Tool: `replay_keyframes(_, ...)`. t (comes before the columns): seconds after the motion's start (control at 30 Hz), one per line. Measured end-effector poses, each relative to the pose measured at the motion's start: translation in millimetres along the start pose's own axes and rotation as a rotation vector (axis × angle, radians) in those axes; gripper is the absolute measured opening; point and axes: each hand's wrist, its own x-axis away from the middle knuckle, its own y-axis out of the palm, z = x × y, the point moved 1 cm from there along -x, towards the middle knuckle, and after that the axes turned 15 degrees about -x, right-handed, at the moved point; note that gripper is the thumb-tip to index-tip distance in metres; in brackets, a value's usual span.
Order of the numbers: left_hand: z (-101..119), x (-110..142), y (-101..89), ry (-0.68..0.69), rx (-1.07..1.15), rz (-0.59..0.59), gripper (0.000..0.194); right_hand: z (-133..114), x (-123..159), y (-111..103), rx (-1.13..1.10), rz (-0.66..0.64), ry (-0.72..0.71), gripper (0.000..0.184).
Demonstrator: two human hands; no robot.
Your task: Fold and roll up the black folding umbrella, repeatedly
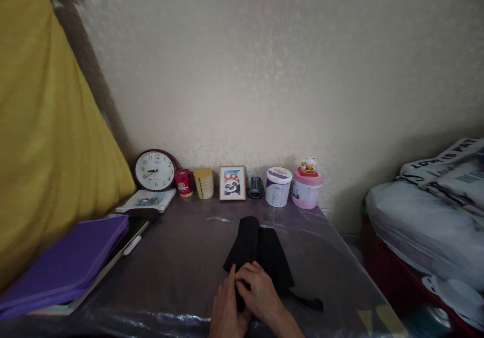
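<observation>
Fabric [248, 240], black, lies under left hand [228, 302] — grip unclear — with right hand [257, 288] pinching it; printed cloth [440, 162] reads "IS PAT".

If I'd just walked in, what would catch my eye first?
Probably the bright yellow curtain filling the left side, with purple folders on the table beside it. Then the two hands, left and right, on black cloth near the table's front.
</observation>
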Motion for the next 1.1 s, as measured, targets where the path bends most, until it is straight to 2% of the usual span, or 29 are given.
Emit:
replay_keyframes(0.1, 0, -2, 3.2, -0.038, -0.087, -0.019, 0.071, 8, 2, -9, -0.135, 0.053, -0.010, 0.021)
replay_keyframes(0.2, 0, -3, 6.6, -0.042, -0.192, 0.022, 0.065, 23, -1, -14, -0.120, 0.125, -0.075, 0.023)
replay_keyframes(0.3, 1, -5, 9.4, -0.036, -0.236, -0.011, 0.065, 36, -9, -12, -0.036, 0.066, -0.159, 0.026)
replay_keyframes(0.4, 1, -6, 11.0, -0.046, -0.245, 0.004, 0.065, 44, -25, -11, 0.045, -0.007, -0.179, 0.027)
replay_keyframes(0.57, 3, -4, 12.9, -0.082, -0.252, 0.026, 0.063, 60, -61, -17, 0.155, -0.028, -0.208, 0.027)
replay_keyframes(0.73, 4, -5, 13.2, -0.073, -0.254, 0.038, 0.063, 88, -96, -21, 0.282, -0.023, -0.175, 0.029)
replay_keyframes(0.83, 6, -4, 12.3, -0.095, -0.256, 0.047, 0.065, 100, -112, -24, 0.382, 0.057, -0.068, 0.028)
replay_keyframes(0.97, 8, -2, 9.2, -0.098, -0.268, 0.118, 0.061, 99, -120, -28, 0.464, 0.246, 0.063, 0.032)
replay_keyframes(1.03, 7, -2, 7.3, -0.066, -0.275, 0.076, 0.061, 91, -114, -25, 0.462, 0.280, 0.042, 0.033)
replay_keyframes(1.1, 6, -2, 4.8, -0.051, -0.298, -0.018, 0.064, 79, -100, -16, 0.429, 0.240, -0.013, 0.031)
